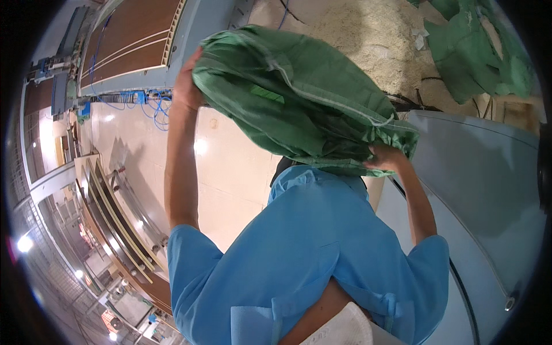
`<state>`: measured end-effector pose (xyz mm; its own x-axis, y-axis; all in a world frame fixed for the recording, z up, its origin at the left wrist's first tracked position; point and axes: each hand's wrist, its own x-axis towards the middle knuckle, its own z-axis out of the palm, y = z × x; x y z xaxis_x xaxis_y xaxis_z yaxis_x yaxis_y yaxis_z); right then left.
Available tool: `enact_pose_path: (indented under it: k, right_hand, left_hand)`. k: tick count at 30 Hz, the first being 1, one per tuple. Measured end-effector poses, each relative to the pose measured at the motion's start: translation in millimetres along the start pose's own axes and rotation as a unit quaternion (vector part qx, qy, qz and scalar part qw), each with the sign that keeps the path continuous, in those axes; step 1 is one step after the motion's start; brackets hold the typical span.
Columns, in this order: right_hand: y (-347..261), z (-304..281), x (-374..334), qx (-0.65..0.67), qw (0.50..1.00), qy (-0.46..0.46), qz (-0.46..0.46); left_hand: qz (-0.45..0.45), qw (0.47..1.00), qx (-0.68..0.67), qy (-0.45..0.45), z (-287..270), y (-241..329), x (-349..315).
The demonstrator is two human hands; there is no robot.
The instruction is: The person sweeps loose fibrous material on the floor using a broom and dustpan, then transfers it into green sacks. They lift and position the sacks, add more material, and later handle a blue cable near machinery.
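Blue shirt [310, 230] lies nearest in the head view. Beyond it, a green sack [310, 86] stretches between both hands: the left hand [188, 86] clasps its left end, fingers partly hidden; the right hand [387, 158], curled nearly closed, grips bunched cloth opposite.

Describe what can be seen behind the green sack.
Beyond the green sack, a sawdust-like heap shows past its upper right and light floor past its lower left; whatever lies directly behind it is covered.

Plain blue short-sleeved shirt [305, 230] with open collar [300, 303]; loose sleeves [194, 261]; bare forearms [181, 167]
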<state>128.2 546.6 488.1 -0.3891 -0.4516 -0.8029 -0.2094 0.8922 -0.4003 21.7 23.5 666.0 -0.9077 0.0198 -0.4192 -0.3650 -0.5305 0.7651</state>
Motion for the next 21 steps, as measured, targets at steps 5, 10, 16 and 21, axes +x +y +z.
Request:
enact_pose_path:
  k: [5,10,16,21]
  right_hand:
    - [-92.9,-96.5,7.7,0.018,0.751,0.644,-0.145]
    - [-122.5,-108.5,133.3,0.186,0.737,0.591,-0.270]
    - [-76.1,-159.4,166.5,0.320,0.913,0.085,-0.238]
    - [-73.8,-205.7,61.7,0.273,0.930,-0.159,-0.186]
  left_hand:
    - [-0.163,0.964,-0.166,-0.126,88.4,-69.7,-81.6]
    - [-0.321,0.939,-0.017,-0.122,137.1,-141.8,-166.0]
    - [-0.204,0.945,-0.255,0.010,3.4,-150.8,-203.1]
    - [-0.304,0.866,0.396,0.040,-137.5,-146.7,-228.1]
